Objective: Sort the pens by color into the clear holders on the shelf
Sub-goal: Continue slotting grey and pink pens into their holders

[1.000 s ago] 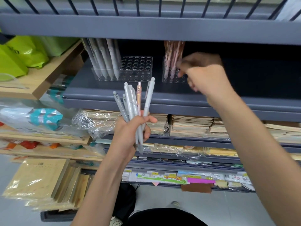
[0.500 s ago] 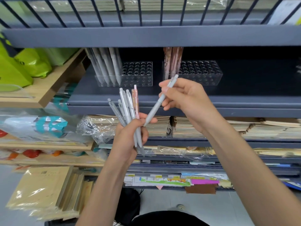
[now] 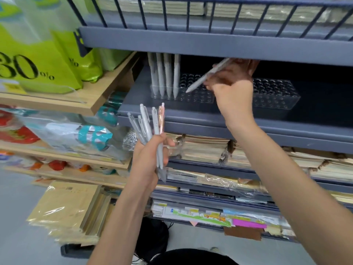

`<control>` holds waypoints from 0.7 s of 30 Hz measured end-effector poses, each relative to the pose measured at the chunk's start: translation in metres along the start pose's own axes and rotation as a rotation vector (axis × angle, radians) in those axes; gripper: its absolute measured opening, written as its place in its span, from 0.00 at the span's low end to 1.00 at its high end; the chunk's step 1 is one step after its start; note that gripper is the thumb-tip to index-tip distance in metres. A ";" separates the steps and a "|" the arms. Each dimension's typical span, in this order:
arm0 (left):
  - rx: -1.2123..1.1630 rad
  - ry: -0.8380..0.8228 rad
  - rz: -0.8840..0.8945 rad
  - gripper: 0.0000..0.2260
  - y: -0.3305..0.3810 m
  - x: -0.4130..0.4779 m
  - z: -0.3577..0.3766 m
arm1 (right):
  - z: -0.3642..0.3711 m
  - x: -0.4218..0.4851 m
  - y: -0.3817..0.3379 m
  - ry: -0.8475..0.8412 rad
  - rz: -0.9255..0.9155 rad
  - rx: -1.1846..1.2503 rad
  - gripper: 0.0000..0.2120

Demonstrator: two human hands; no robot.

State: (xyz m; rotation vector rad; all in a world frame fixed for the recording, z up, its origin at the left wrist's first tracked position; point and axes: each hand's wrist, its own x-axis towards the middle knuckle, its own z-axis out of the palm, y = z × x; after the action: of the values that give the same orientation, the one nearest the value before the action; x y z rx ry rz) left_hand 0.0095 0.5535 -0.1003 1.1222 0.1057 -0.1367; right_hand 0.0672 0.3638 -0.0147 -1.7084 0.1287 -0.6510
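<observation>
Fingers of the right hand [image 3: 232, 90] pinch one grey pen [image 3: 206, 77], tilted tip-down above the left holder [image 3: 198, 97] on the shelf [image 3: 191, 119], where four grey pens [image 3: 165, 73] stand upright. The left hand's [image 3: 150, 157] fingers curl round a bunch [image 3: 147, 127] of grey pens plus a pink pen [image 3: 162, 119]. A second holder [image 3: 275, 96] stands right of the first.

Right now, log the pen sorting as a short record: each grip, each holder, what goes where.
left grip: holds a pen bundle, grey ones plus one pink pen
right grip: holds one grey pen, tip slanting down toward the left holder
left holder: four standing pens, all grey, at its left end; the other visible holes are bare
right holder: visible holes bare; left end hidden behind the right grip
</observation>
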 end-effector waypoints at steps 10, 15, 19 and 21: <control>0.073 0.040 -0.003 0.04 0.017 0.000 -0.032 | 0.051 0.049 0.014 0.086 -0.148 -0.475 0.10; 0.049 0.014 0.002 0.03 0.018 0.000 -0.040 | 0.064 0.061 0.015 0.007 -0.202 -0.630 0.14; 0.041 -0.008 0.015 0.02 0.016 -0.001 -0.044 | 0.067 0.065 0.017 -0.044 -0.174 -0.679 0.15; 0.036 -0.025 0.018 0.02 0.016 -0.001 -0.045 | 0.067 0.067 0.017 -0.075 -0.162 -0.707 0.16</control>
State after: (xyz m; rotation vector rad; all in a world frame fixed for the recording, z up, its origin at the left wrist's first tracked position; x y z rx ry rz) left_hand 0.0099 0.6011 -0.1054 1.1564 0.0708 -0.1374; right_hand 0.1603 0.3896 -0.0137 -2.4404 0.1821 -0.7063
